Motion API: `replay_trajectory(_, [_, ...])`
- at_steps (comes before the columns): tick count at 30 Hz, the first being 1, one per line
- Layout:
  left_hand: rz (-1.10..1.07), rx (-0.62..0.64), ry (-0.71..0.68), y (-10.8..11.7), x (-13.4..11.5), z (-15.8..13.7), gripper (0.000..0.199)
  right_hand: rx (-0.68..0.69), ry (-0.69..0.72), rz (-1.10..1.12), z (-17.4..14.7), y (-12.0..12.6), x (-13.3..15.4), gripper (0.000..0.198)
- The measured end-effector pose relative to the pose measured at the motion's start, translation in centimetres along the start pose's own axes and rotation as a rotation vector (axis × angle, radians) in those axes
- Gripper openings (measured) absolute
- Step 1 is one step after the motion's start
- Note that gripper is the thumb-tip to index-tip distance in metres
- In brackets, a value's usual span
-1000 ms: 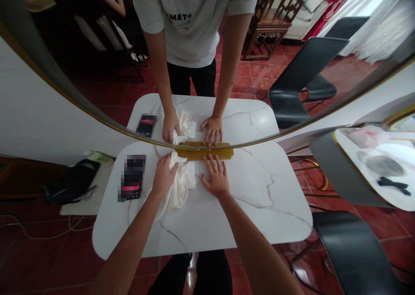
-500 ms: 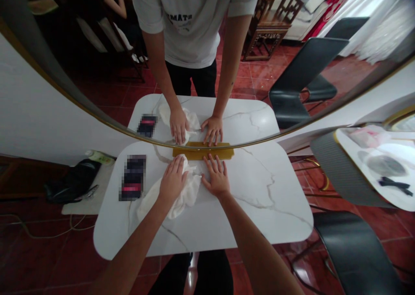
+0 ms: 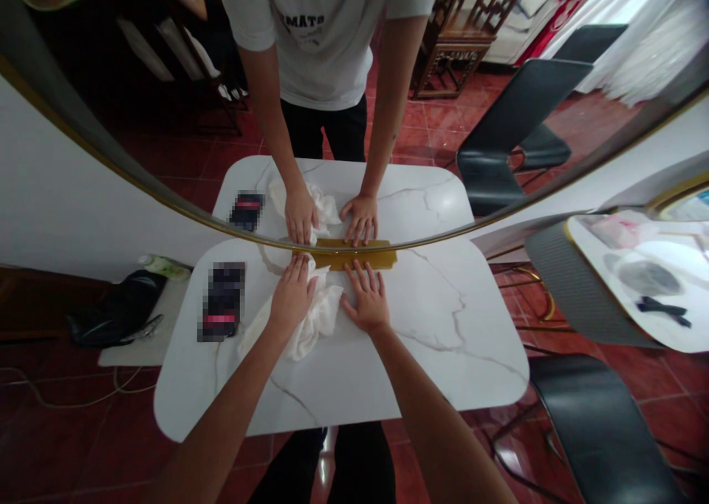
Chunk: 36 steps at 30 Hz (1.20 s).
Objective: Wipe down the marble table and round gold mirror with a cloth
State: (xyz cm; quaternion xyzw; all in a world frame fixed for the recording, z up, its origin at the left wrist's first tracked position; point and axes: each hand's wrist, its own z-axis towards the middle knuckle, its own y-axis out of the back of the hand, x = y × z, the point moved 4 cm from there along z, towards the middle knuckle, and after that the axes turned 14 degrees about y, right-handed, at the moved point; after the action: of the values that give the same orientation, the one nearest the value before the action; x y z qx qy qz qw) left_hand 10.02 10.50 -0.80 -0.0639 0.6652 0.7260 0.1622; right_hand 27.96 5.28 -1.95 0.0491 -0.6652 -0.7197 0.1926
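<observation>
My left hand (image 3: 292, 293) is closed over the bunched front part of a white cloth (image 3: 310, 330), pressing it against the marble-patterned table (image 3: 443, 356). Its fingertips reach the left end of a gold mirror base plate (image 3: 365, 259). The rest of the cloth trails loosely back under my left wrist. To the right, my right hand (image 3: 367, 297) lies flat with its fingers spread, holding nothing. Its fingertips touch the front edge of the gold plate, and its thumb is close to the cloth.
A large gold-rimmed mirror (image 3: 354, 248) stands over the table's far edge, reflecting a person and both hands. A pixelated dark phone-like object (image 3: 222, 301) lies at left. A black chair (image 3: 603, 423) stands right, near a second white table (image 3: 636, 267). A black bag (image 3: 119, 312) sits left.
My left hand has slid forward and slightly left with the cloth's front part, onto the gold plate's left end. My right hand stays by the plate. The view has shifted slightly.
</observation>
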Motion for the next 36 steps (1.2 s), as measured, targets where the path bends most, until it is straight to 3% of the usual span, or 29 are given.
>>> replay_trajectory(10, [-0.007, -0.027, 0.003, -0.2, 0.7, 1.8, 0.053, 0.003, -0.009, 0.003, 0.1, 0.2, 0.0, 0.072])
replay_trajectory(19, [-0.028, -0.023, 0.003, -0.1, 0.2, -0.1, 0.054, 0.003, -0.007, 0.006, 0.2, 0.2, 0.0, 0.072])
replay_trajectory(27, [-0.035, -0.022, -0.006, -0.2, 0.6, 2.3, 0.053, 0.0, 0.003, 0.015, 0.2, 0.3, 0.0, 0.073])
replay_trajectory(36, [-0.057, -0.013, -0.003, -0.2, -0.1, -0.8, 0.054, -0.002, -0.001, 0.02, 0.2, 0.1, -0.1, 0.073])
